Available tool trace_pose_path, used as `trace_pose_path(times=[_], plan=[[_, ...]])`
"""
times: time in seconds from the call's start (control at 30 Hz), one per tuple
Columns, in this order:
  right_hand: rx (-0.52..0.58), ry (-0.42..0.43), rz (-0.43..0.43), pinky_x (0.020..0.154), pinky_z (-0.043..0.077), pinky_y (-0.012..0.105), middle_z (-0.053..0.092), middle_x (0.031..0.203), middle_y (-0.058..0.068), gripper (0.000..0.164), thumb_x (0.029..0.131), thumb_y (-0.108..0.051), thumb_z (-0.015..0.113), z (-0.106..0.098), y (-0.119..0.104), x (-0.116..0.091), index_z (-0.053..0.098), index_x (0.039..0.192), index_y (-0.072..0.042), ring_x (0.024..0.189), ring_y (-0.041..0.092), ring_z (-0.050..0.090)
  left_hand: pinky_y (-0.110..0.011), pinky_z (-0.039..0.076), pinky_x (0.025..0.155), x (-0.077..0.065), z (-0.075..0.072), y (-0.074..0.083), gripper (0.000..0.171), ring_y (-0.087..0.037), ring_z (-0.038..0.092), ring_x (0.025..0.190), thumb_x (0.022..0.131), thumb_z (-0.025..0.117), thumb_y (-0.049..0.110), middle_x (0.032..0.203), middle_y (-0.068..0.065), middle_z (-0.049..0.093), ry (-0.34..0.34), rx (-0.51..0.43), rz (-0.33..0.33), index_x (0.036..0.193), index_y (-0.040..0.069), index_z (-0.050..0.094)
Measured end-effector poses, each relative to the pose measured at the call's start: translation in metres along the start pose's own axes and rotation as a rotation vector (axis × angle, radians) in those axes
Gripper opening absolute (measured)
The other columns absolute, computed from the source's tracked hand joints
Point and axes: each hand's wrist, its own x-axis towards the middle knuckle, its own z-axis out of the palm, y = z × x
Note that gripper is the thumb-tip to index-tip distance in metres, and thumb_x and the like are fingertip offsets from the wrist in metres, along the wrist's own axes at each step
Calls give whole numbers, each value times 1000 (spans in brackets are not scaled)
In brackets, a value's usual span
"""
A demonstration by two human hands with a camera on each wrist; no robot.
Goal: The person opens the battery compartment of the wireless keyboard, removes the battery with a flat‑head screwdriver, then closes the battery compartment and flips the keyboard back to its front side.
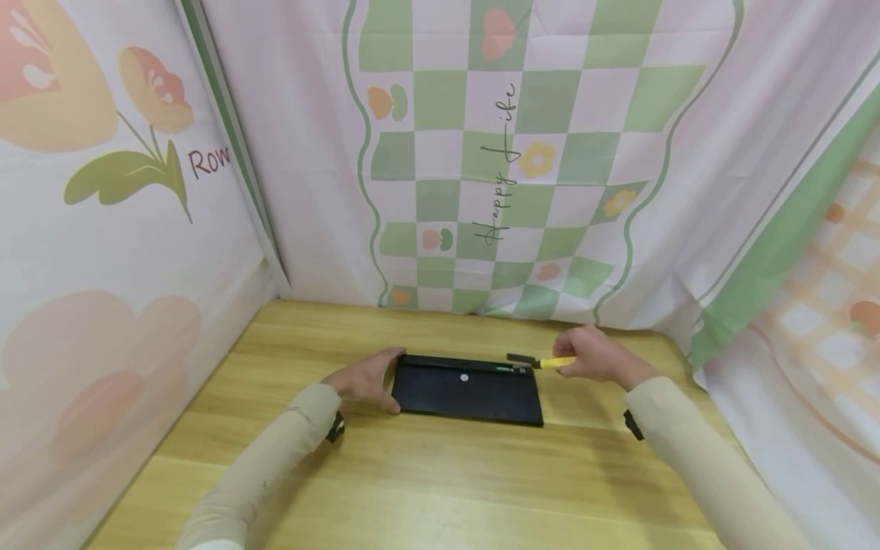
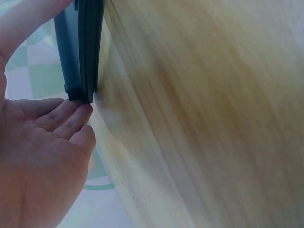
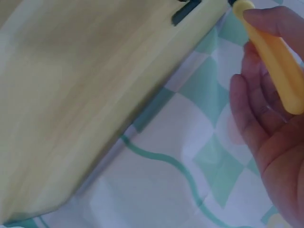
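Note:
A black keyboard [image 1: 454, 397] lies underside up, with a raised bar along its far edge and a round white spot on its panel. My left hand [image 1: 364, 380] holds its left end, thumb at the near edge, fingers at the far one; in the left wrist view, these fingertips [image 2: 83, 111] touch the keyboard's edge. My right hand [image 1: 594, 355] grips a screwdriver by its yellow handle [image 3: 273, 59]. The tool's dark tip reaches the bar's right end, beside a slot with a small teal-and-silver battery [image 1: 505, 370]. A small dark strip [image 1: 520, 357] shows just behind that slot.
The keyboard lies on a light wooden table [image 1: 440, 481]. A checked green-and-white curtain [image 1: 481, 191] hangs along the table's far edge. Printed fabric walls stand at the left [image 1: 124, 229] and right [image 1: 791, 344].

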Motion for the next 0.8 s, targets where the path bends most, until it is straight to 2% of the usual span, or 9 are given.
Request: trace_pose_path(times=[0.13, 0.27, 0.4, 0.5, 0.63, 0.8], plan=[[-56, -17, -17, 63, 55, 29, 72, 74, -6, 11, 78, -10, 86, -5, -7, 9, 76, 79, -12, 68, 8, 61, -58, 24, 133, 0, 0, 0, 123, -38, 18, 164, 78, 96, 23, 178, -14, 16, -5, -7, -1, 170, 10, 16], [-86, -46, -16, 59, 51, 26, 70, 72, -3, 12, 74, -8, 88, -13, -19, 18, 76, 77, -9, 65, 8, 55, -57, 23, 134, 0, -1, 0, 124, -36, 18, 164, 77, 97, 22, 178, -13, 16, -6, -10, -2, 170, 11, 16], [-96, -120, 16, 53, 29, 22, 39, 55, -10, 42, 75, -2, 85, -20, -30, 29, 49, 57, -16, 55, 7, 31, -57, 23, 133, 0, -1, -1, 124, -37, 18, 164, 77, 97, 23, 178, -14, 16, -4, -13, 2, 170, 11, 16], [-114, -163, 55, 55, 16, 23, 17, 57, -10, 62, 75, 3, 82, -22, -40, 38, 27, 59, -22, 55, 8, 15, -57, 23, 133, 0, -1, -1, 124, -37, 18, 164, 76, 97, 22, 178, -14, 16, 0, -16, 0, 170, 10, 16], [-166, -192, 106, 53, 16, 23, 16, 56, -9, 64, 75, 6, 80, -23, -58, 48, 25, 58, -22, 54, 8, 15, -57, 24, 133, 0, 0, 0, 123, -37, 19, 164, 77, 97, 22, 178, -14, 17, 2, -10, -6, 170, 11, 16], [-248, -229, 151, 50, 27, 21, 30, 57, -7, 57, 78, 2, 84, -21, -76, 61, 35, 59, -21, 55, 9, 28, -57, 24, 133, 0, 0, 1, 123, -37, 19, 164, 78, 96, 22, 177, -14, 17, 1, 0, 0, 170, 10, 16]])
